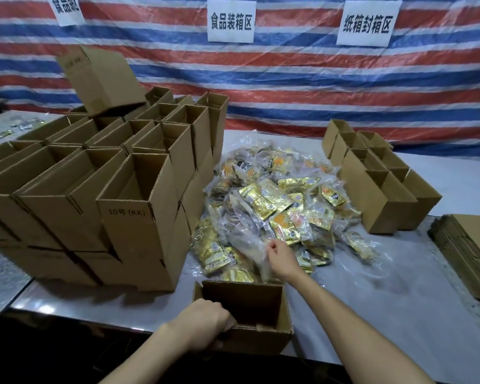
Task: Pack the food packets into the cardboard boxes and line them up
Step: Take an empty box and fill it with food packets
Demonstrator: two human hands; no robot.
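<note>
Cardboard box point(261, 306) held by L grip point(205, 320); R grip point(280, 257) pinching packet point(250, 245), stacked boxes point(100, 173) beside.

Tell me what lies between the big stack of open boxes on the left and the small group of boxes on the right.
In the head view, the pile of food packets on the table fills that stretch, with the right hand reaching into its near edge.
</note>
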